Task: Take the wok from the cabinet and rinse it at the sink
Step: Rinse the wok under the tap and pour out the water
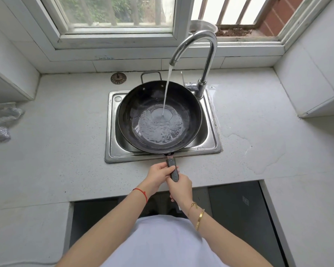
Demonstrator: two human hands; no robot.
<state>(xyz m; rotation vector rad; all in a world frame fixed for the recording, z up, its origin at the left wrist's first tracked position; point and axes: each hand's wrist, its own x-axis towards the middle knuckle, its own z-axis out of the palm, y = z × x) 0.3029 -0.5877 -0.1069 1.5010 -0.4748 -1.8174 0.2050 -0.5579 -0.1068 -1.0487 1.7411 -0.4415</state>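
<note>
Both hands, left hand (158, 175) and right hand (179, 186), clamp the wok (159, 116) handle; it fills the sink (112, 151). Faucet (198, 54) water pours in; strainer (118, 78) behind, cloth (2, 120) far left.

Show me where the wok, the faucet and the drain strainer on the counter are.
wok (143, 97): head view, on the dark inner wall, left side.
faucet (210, 54): head view, on the curved chrome neck.
drain strainer (118, 78): head view, on its round top, behind the sink.

The wok (160, 116) hides most of the sink (112, 151) basin, both hands (156, 175) cover the handle's end, and the cloth (2, 122) at nine o'clock is cut off.
</note>
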